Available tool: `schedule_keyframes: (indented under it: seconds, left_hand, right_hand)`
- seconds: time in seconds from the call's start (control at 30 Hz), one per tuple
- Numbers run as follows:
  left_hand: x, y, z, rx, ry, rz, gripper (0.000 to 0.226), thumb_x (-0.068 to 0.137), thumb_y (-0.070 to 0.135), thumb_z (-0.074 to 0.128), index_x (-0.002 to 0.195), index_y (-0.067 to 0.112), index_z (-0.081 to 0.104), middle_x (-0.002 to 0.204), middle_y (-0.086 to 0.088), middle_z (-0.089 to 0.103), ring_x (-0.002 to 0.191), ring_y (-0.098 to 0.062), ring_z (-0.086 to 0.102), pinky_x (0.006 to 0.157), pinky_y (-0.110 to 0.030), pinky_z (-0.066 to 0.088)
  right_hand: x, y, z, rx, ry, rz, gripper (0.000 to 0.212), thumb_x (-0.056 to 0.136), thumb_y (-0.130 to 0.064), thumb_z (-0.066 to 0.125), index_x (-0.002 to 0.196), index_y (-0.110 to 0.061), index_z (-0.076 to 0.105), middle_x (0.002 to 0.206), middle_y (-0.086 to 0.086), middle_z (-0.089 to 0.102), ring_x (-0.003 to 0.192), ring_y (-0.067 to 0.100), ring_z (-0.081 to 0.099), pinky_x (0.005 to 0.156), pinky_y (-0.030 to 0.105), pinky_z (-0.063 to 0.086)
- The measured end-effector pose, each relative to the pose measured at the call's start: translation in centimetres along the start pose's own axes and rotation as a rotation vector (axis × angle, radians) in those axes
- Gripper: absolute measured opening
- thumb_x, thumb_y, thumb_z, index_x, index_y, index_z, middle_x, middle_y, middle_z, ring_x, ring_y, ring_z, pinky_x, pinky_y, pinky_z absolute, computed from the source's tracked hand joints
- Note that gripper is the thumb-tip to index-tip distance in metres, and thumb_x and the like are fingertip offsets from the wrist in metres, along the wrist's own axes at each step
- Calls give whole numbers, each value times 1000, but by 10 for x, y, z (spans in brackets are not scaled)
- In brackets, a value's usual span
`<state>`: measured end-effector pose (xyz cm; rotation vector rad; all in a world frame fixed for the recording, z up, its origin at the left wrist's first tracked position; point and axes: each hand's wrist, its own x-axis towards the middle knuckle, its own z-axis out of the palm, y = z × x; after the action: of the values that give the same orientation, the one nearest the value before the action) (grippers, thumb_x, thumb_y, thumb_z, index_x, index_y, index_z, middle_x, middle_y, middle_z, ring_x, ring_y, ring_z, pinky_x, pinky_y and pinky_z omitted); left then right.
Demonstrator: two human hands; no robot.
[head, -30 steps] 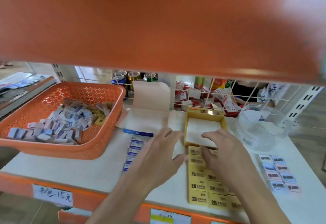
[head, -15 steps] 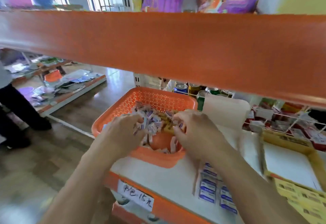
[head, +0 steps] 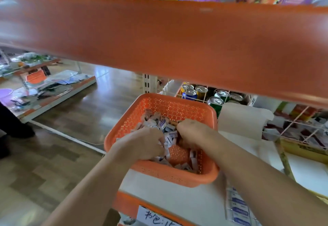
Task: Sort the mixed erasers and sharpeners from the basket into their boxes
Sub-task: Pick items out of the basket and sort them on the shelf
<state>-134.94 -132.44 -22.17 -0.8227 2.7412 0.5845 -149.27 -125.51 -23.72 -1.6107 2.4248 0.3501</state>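
Both my hands are sunk in an orange perforated plastic basket (head: 160,177) on the white shelf board (head: 177,195), where a loose heap of small white-and-blue wrapped erasers (head: 169,128) lies. My left hand (head: 142,144) and right hand (head: 193,133) are knuckles-up and near each other but apart, fingers curled down into the heap; I cannot tell whether either grips a piece. A shallow yellow cardboard box (head: 301,150) sits to the right, well apart from the basket. Rows of blue-labelled erasers (head: 237,207) lie on the board beneath my right forearm. Drink cans (head: 190,94) stand behind the basket, under an orange shelf beam (head: 159,39).
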Motion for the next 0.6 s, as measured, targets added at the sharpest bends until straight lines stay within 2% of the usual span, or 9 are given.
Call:
schedule_keyframes:
  seconds: [0.07,0.2,0.27,0.33,0.4,0.47,0.5,0.53,0.6]
  left_hand:
    - [-1,0,1,-6,-31,19,34,92,39,58,124,29,57,114,1,54,88,-14,53,80,-28,48]
    - [-2,1,-2,9,-50,45,35,92,40,58,125,29,58,123,0,58,100,-17,56,83,-29,47]
    - [2,5,-5,56,-68,75,33,93,35,57,125,26,59,129,1,57,107,-18,57,90,-32,49]
    - [11,15,-10,122,-92,132,30,96,28,54,124,21,60,129,1,58,110,-18,58,94,-31,49]
    - [28,31,-12,237,-107,211,28,97,19,50,122,14,61,125,0,60,105,-18,59,86,-29,50]
    - [47,48,-10,320,-107,264,29,95,11,47,122,10,58,119,-5,61,88,-16,58,68,-26,48]
    - [55,55,-8,337,-103,281,32,95,7,48,126,9,55,117,-7,62,81,-15,57,63,-24,46]
    - [63,63,-6,335,-105,290,36,93,3,49,129,8,52,116,-7,62,79,-14,58,64,-22,48]
    - [71,74,-3,299,-100,294,40,90,1,53,129,9,51,114,-4,62,84,-14,59,73,-23,49]
  right_hand:
    - [1,0,3,34,-27,30,23,83,-18,68,103,-7,63,98,7,61,82,22,59,80,36,55]
    - [-7,1,-8,265,-27,113,31,80,-29,74,101,-10,61,95,4,65,81,19,64,77,33,56]
    - [-16,6,-18,372,37,163,34,79,-32,74,100,-12,58,95,3,64,84,17,64,77,34,57]
    - [-30,13,-27,373,129,194,35,79,-35,70,103,-15,54,99,2,62,89,18,62,81,35,54]
    - [-47,20,-36,460,189,233,36,83,-33,64,108,-9,56,105,13,64,93,28,61,83,35,52]
    - [-65,27,-38,666,183,210,41,91,-21,57,114,13,52,114,33,56,95,43,56,73,21,48]
    - [-73,30,-36,755,166,199,39,95,-18,53,113,16,51,113,38,51,89,44,53,64,12,43]
    - [-81,34,-32,833,163,225,38,98,-24,49,109,12,54,106,35,53,83,35,53,60,10,40]
    - [-96,42,-20,949,258,282,28,95,-39,51,94,-12,60,87,6,61,77,16,54,60,15,40]
